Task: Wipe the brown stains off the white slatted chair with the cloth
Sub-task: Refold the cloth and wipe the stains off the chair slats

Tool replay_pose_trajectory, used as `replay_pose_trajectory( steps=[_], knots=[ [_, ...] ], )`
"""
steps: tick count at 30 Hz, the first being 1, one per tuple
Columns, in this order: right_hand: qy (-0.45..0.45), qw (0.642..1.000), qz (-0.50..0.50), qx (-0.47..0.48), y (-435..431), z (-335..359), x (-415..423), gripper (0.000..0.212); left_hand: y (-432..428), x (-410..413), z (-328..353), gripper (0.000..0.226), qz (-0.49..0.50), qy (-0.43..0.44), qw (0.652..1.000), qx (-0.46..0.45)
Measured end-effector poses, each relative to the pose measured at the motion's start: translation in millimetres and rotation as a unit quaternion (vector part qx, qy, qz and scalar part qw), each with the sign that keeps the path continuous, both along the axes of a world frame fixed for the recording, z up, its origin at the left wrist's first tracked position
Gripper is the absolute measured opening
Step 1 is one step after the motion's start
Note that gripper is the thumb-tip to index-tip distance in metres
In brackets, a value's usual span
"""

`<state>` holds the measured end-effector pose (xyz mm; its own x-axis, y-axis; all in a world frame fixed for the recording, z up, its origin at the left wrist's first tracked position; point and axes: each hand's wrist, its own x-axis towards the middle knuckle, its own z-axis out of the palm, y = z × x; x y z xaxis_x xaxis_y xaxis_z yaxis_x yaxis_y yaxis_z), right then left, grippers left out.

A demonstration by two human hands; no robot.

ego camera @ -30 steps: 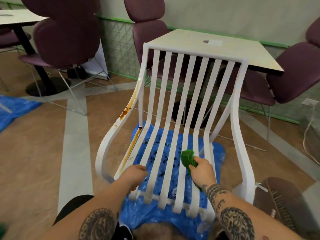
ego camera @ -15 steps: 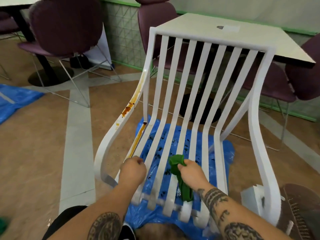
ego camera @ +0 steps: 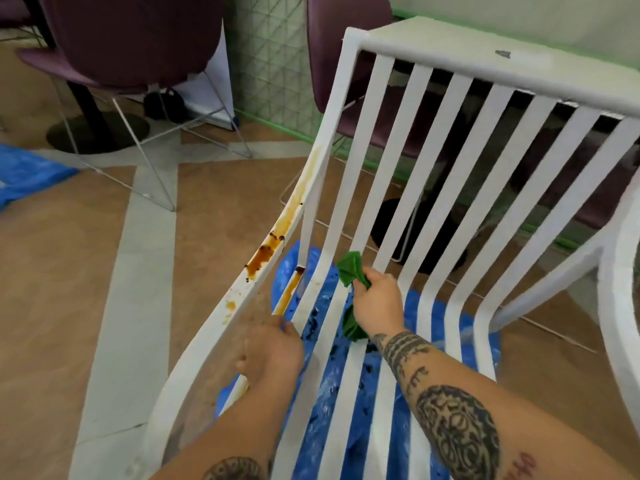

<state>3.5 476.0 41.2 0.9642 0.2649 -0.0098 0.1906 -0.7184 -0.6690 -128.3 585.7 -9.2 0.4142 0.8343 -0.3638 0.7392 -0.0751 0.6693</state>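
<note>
The white slatted chair (ego camera: pixel 426 157) fills the view, its back rising to the upper right. Brown stains (ego camera: pixel 266 252) run along its left armrest, and a brown streak (ego camera: pixel 289 294) marks the leftmost seat rail just below. My right hand (ego camera: pixel 375 303) grips a bunched green cloth (ego camera: pixel 350 266) over the seat slats, near the left slats where seat meets back. My left hand (ego camera: pixel 273 351) holds the leftmost seat slat, fingers curled round it, close below the brown streak.
A blue plastic sheet (ego camera: pixel 349 386) with dark specks lies under the chair. Purple chairs (ego camera: pixel 135 39) on wire legs and a pale table (ego camera: pixel 540 53) stand behind. Another blue sheet (ego camera: pixel 27 171) lies at the far left on the brown floor.
The view has closed in on the chair. My right hand has carried the green cloth up and to the left along the slats, toward the stained side. My left hand keeps its hold on the left slat.
</note>
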Motion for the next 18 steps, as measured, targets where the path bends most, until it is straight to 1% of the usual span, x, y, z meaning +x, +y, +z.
replay_pose_trajectory(
  steps=[1, 2, 3, 4, 6, 8, 10, 12, 15, 18],
  knots=[
    [-0.016, 1.0, -0.001, 0.004, 9, -1, 11, 0.035, -1, 4, 17, 0.023, -0.004, 0.0, 1.0, 0.007],
    [-0.034, 0.999, 0.004, 0.002, 17, -2, 21, 0.035, 0, 8, 25, 0.032, 0.004, 0.003, 1.0, 0.007],
    [-0.054, 0.998, 0.02, -0.007, 27, -5, 31, 0.035, 0, 12, 29, 0.038, 0.008, 0.006, 1.0, 0.003],
    [-0.076, 0.996, 0.046, -0.025, 36, -9, 40, 0.035, 2, 14, 29, 0.04, 0.01, 0.015, 1.0, -0.004],
    [-0.111, 0.983, 0.115, -0.091, 52, -21, 56, 0.037, 8, 19, 26, 0.036, -0.001, 0.052, 0.998, -0.022],
    [-0.111, 0.961, 0.168, -0.188, 66, -40, 67, 0.044, 13, 25, 24, 0.032, -0.004, 0.089, 0.996, -0.026],
    [-0.095, 0.939, 0.189, -0.271, 72, -51, 64, 0.052, 16, 27, 27, 0.031, 0.005, 0.087, 0.996, -0.026],
    [-0.107, 0.921, 0.203, -0.315, 77, -61, 61, 0.056, 18, 29, 24, 0.033, 0.018, 0.086, 0.995, -0.042],
    [-0.098, 0.915, 0.222, -0.322, 71, -63, 58, 0.057, 17, 27, 24, 0.035, 0.036, 0.068, 0.995, -0.064],
    [-0.037, 0.916, 0.27, -0.295, 64, -54, 53, 0.057, 17, 27, 30, 0.036, 0.043, 0.066, 0.993, -0.083]
  ],
)
